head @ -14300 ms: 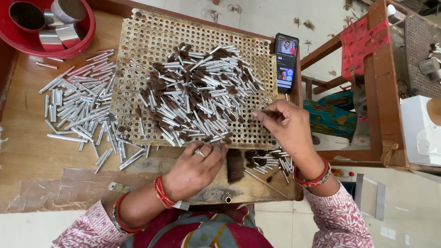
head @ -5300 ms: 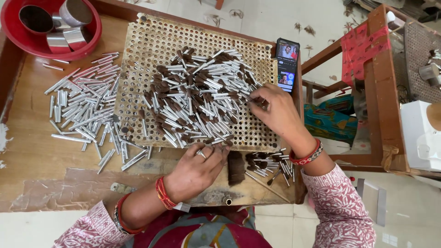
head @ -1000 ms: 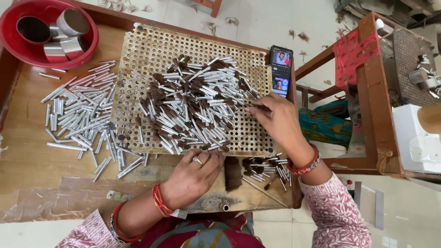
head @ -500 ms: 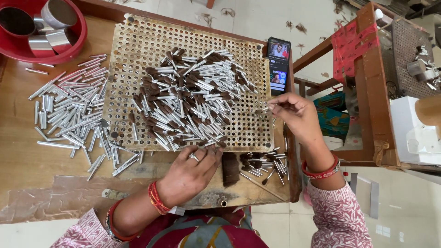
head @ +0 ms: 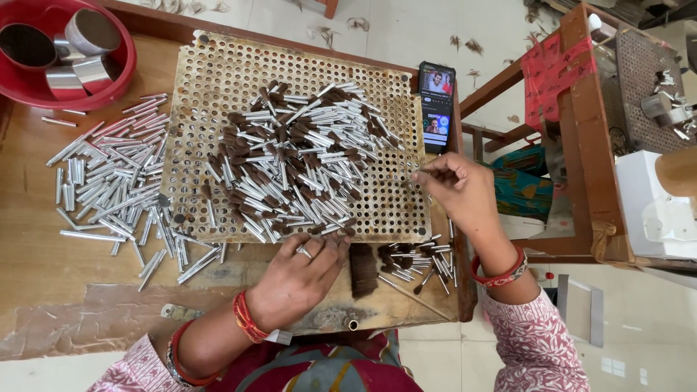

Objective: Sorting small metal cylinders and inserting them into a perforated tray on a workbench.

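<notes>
Red bangles ringed both wrists at the bottom of the frame, above patterned pink sleeves. The left hand (head: pixel 298 279) lay low in the centre on the wooden worktop (head: pixel 43 254), palm down, fingers bent, a ring on one finger; its fingertips touched the nearest brown-tipped tubes at the lower edge of the perforated board (head: pixel 218 65). Whether it gripped one, I could not tell. Just right of that hand stood a small dark brush block (head: pixel 363 270), and beyond it, lower right of centre, a little heap of short tubes (head: pixel 417 260) with dark ends.

The right hand (head: pixel 457 190) was right of centre over the board's right edge, fingers pinched together on something too small to make out.

The board filled the middle of the frame, and a big pile of silver tubes (head: pixel 290 167) with brown bristle tips lay across it in a loose tangle. Left of the board, plain silver tubes (head: pixel 109 181) were scattered on the worktop.

Farther up, at the board's upper right corner, a phone (head: pixel 436 105) stood with its screen lit. In the upper left corner sat a red bowl (head: pixel 120 72) holding metal rolls. A wooden frame (head: pixel 581 145) with red cloth stood at the right, on the floor.
</notes>
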